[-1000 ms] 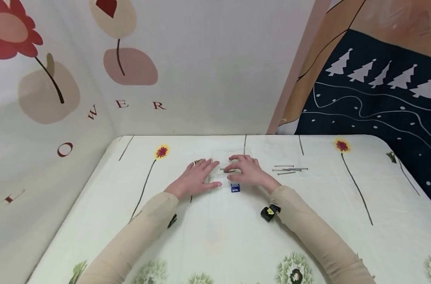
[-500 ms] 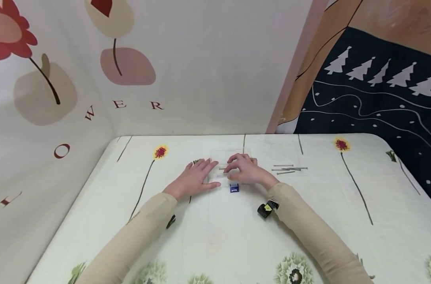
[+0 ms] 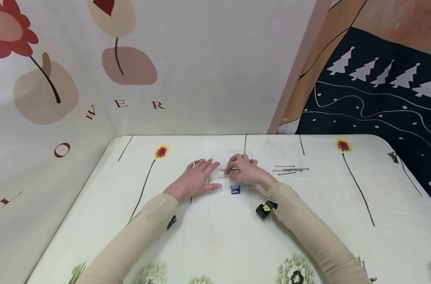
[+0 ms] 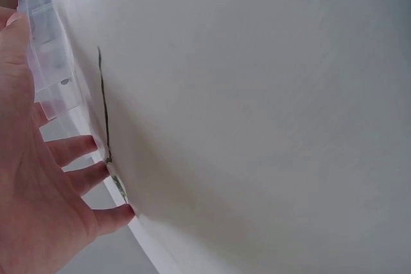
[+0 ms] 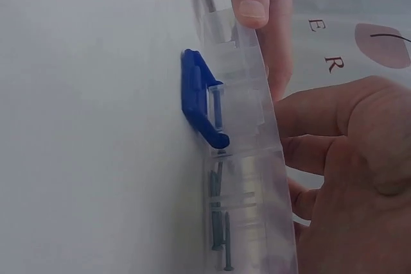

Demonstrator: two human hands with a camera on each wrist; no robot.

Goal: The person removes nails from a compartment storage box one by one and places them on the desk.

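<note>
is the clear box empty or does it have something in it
Not empty. The right wrist view shows a few nails lying inside the clear box, below its blue latch.

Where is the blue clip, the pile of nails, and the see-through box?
blue clip [image 5: 199,97]: right wrist view, its curved body.
pile of nails [image 3: 290,169]: head view, mid-shafts.
see-through box [image 5: 247,158]: right wrist view, front wall.

Clear plastic compartment box [image 3: 233,169]: transparent, rectangular, lying flat on the desk at centre frame of the head view, partly covered by both hands. Blue latch [image 3: 235,189] on the near edge, also visible in the right wrist view [image 5: 200,97]. Grey nails [image 5: 219,232] lie inside one compartment.
</note>
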